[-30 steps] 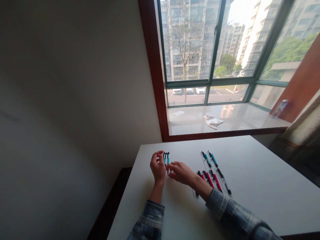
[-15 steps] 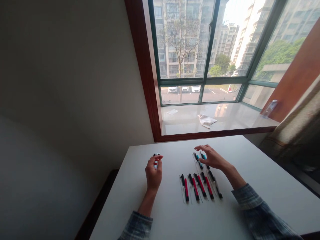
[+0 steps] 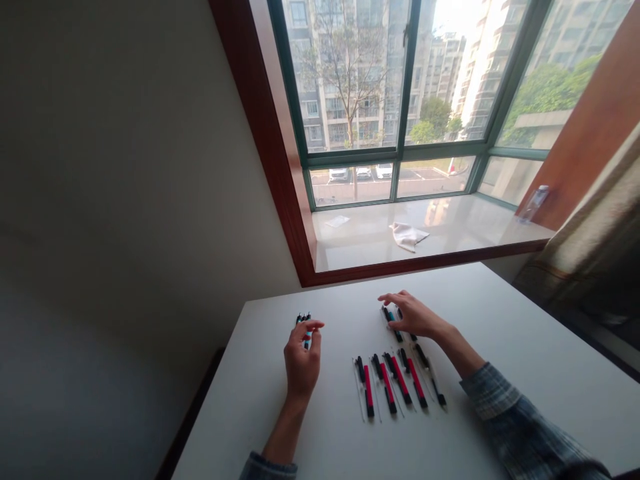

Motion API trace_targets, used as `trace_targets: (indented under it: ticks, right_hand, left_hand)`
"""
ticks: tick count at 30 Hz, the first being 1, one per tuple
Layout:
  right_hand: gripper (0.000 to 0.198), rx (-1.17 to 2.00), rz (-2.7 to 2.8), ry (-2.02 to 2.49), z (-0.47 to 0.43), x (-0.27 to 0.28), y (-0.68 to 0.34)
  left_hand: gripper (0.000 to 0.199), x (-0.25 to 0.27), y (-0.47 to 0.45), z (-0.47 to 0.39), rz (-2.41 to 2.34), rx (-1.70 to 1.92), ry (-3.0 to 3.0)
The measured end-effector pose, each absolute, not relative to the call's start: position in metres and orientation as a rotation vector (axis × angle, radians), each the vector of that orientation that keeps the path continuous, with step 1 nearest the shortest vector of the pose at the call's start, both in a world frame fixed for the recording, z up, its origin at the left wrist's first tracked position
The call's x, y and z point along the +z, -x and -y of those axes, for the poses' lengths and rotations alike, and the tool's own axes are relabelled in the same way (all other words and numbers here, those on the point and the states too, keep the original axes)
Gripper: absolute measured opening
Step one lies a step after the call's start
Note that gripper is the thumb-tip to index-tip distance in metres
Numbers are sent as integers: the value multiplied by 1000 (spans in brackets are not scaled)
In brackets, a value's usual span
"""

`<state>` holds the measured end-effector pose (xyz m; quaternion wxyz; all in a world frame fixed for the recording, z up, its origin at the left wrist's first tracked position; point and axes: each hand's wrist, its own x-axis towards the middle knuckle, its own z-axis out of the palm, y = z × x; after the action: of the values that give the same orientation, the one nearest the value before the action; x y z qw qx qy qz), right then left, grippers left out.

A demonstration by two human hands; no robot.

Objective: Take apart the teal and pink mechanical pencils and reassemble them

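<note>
Head view shows the right hand (image 3: 415,315) spread, thumb well apart from the fingers, arched over loose teal pen parts (image 3: 392,317); whether a fingertip touches them I cannot tell. The left hand (image 3: 303,357) is loosely curled, and I cannot tell whether it holds anything. Just beyond its knuckles lie grouped teal pens (image 3: 305,318), partly hidden. Between the hands and closer to the wearer, red pen parts (image 3: 369,390) lie in a row with thin rods (image 3: 359,391); below the right wrist is a black-and-clear set (image 3: 433,378). The white table (image 3: 500,333) bears them all. The barrels look light, stiff and smooth, apt to roll, so a mid-barrel pinch should suit; the rods would probably bend under pressure. Compared with a second ago, the right hand has left the left hand's side for the loose teal parts, while the left stays by the group.
</note>
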<state>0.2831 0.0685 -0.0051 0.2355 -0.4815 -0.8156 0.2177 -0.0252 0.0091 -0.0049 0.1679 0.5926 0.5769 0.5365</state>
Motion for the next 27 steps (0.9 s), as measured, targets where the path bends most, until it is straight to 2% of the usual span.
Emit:
trace_targets:
  ticks: [5,8,12,18,22,24,26,27]
  right_hand:
    - [62,545,2227,1335,-70,-6,-282]
    - [56,402,2164,1298,-64,2,-274]
    - [59,211,2126,1045,-42,14,-245]
    - [64,194,2234,761,-8,14,-197]
    - [69,229,2260,750,-10,12,-198]
    - [56,226,2233,787,-19,12,-212]
    - [19,186,2154,855,-32,11,-233]
    - [8,167,2114,902,-38,10,-245]
  left_hand:
    - [16,-5,27,-9,-1633,1510,-1700]
    - [15,-3,26,-7,-1619,1491,-1703]
    - [20,2,17,0,-1488,1354,-1692]
    - [37,7,2,12,-1212,1146,-1614]
    - [37,8,0,14,-1244,1104,-1620]
    - [34,9,0,13,-1264,1122,-1604]
    - [30,9,1,11,-1279,1152,-1570]
    - [28,9,2,10,-1285,1165,-1550]
